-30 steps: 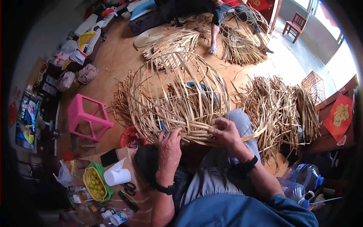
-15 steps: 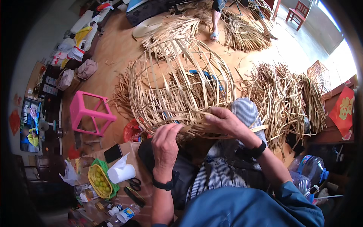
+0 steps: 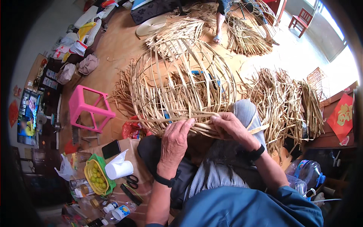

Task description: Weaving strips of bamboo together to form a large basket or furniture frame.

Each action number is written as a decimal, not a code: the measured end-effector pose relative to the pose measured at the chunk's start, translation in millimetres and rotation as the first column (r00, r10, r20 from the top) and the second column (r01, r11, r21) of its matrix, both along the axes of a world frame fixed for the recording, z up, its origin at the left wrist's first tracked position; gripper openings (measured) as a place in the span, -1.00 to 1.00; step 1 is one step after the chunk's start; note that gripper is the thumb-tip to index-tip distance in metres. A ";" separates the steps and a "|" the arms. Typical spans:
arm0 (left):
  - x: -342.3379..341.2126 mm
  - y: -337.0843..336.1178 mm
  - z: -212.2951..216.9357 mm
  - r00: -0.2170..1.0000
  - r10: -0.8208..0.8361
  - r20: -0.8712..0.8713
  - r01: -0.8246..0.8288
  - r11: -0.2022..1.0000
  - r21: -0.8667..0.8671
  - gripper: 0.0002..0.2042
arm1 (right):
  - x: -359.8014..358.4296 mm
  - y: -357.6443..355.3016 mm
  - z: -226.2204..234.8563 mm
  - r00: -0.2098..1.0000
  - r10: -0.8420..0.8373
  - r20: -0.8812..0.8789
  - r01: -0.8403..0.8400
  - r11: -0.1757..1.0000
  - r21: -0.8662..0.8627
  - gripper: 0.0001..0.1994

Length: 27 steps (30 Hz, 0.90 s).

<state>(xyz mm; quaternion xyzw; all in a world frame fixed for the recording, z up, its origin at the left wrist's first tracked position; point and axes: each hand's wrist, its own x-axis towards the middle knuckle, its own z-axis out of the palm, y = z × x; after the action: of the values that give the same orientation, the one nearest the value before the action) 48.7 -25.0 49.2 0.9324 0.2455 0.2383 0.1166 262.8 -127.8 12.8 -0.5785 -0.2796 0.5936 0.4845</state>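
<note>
Head view: red sign right of hands gripping bamboo basket.

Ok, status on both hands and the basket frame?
Left hand and right hand gripping strips at rim of bamboo frame on lap. Nothing in the way.

Round open-weave bamboo-strip frame blocking way ahead of hands; loose bamboo strip heap crowding right; pink plastic stool standing left; bare wooden floor lying open beyond.
</note>
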 end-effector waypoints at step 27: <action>8.9 5.2 -6.4 0.986 0.067 0.151 -0.013 0.943 -0.332 -0.85 | 25.3 -77.5 -3.6 0.373 -0.516 -0.771 0.791 0.612 -0.026 -0.67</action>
<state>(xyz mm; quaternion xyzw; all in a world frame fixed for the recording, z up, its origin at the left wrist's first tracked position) 57.6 -19.8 42.8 0.8724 0.2908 0.2702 0.2853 288.1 -205.3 9.2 -0.2648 0.0899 0.4600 0.8427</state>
